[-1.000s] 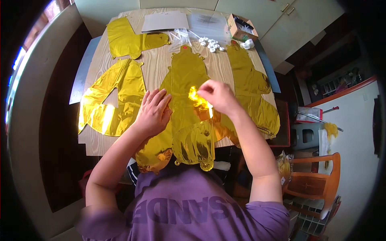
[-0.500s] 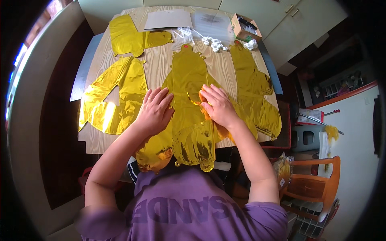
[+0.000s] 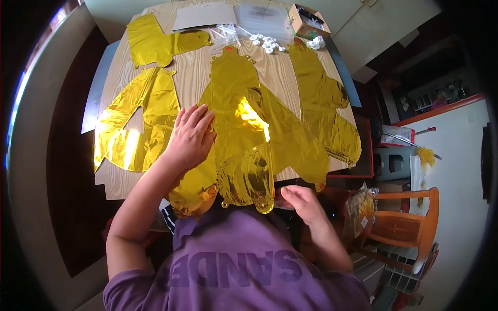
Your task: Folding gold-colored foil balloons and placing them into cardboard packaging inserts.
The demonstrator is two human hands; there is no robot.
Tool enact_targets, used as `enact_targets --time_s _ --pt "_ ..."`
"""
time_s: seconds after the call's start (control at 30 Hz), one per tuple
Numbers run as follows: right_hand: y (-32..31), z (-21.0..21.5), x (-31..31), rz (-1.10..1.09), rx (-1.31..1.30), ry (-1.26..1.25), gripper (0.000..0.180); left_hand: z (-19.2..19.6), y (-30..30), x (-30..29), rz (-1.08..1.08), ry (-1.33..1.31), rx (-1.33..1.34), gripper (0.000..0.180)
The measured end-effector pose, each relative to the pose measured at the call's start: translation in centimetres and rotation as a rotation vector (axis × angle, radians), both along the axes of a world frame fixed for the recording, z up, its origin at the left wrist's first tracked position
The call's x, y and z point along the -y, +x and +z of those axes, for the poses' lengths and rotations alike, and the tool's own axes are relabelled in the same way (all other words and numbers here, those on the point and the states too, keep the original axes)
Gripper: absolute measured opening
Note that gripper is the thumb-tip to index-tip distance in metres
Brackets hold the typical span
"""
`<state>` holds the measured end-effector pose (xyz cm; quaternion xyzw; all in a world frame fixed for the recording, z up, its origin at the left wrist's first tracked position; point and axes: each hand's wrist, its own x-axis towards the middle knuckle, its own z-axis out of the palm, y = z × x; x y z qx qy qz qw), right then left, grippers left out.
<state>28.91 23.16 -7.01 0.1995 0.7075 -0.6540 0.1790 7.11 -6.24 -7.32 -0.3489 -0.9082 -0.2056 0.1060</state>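
Fingers of the left hand (image 3: 191,136) lie spread and flat on the gold foil balloon (image 3: 233,111) at the middle of the wooden tabletop (image 3: 192,67), grasping nothing. The right hand (image 3: 303,202) hovers below the tabletop's near edge, fingers loosely curled, empty, beside the balloon's hanging lower end.

A small open cardboard box (image 3: 307,19), brown with a dark inside, stands at the far right corner of the bench (image 3: 194,72). A flat grey card sleeve (image 3: 204,15) lies along the far edge, with a clear plastic bag (image 3: 262,16) just beside it toward the box.
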Motion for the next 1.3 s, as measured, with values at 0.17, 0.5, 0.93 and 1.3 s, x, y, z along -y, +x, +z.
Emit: enact_targets --time_s 0.17,0.5,0.93,1.3 --pt "-1.5 0.0 5.6 -0.383 0.066 -0.592 0.027 0.3 -0.1 0.0 -0.017 -0.03 0.003 0.05" --pt "1.7 -0.3 0.1 -0.081 -0.088 0.027 0.025 1.1 -0.8 2.1 -0.082 -0.083 0.092 0.055" --pt "0.6 -1.0 4.2 -0.219 -0.183 -0.048 0.038 0.5 -1.4 2.3 -0.112 0.0 0.067 0.052" --pt "-0.2 -1.7 5.1 -0.307 -0.136 -0.154 0.033 0.4 -1.2 2.6 -0.102 0.011 0.02 0.05"
